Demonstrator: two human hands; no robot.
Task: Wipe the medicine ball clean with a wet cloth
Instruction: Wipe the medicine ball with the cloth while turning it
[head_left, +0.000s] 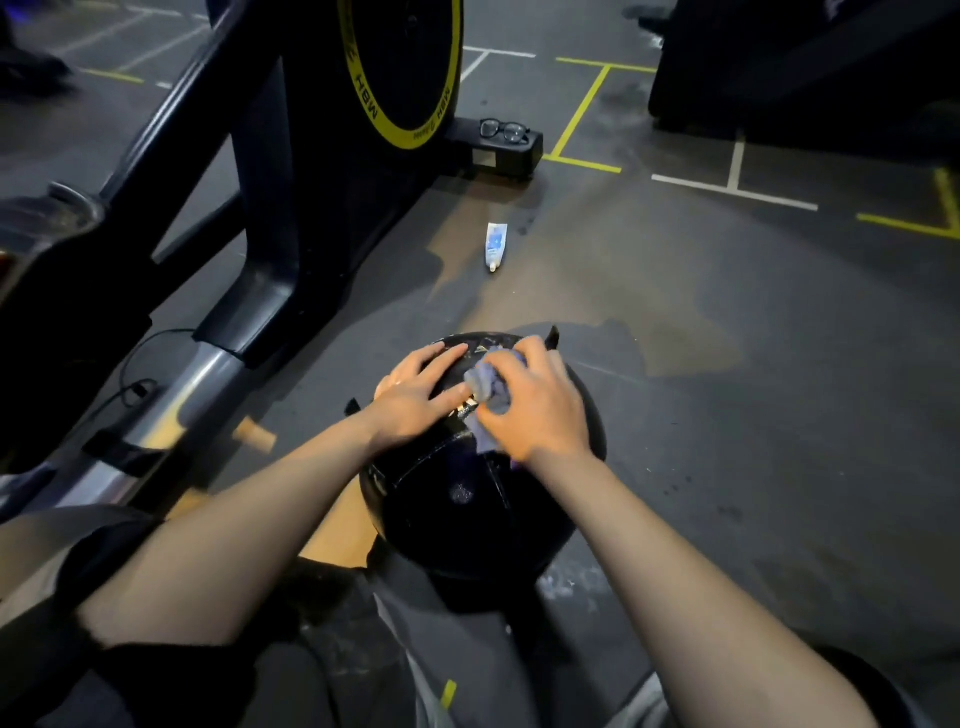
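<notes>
A black medicine ball (457, 499) sits on the gym floor just in front of my knees. My left hand (421, 389) lies flat on the ball's upper left side, fingers straight and spread. My right hand (535, 400) grips a crumpled pale blue cloth (485, 392) and holds it against the top of the ball. Part of the cloth is hidden under my right palm.
An exercise bike frame (270, 218) with a yellow-rimmed flywheel (400, 73) stands to the left. A pair of glasses (503, 130) rests on its base. A small white tube (495, 245) lies on the floor beyond the ball. Yellow and white floor lines (582, 109) mark the far right.
</notes>
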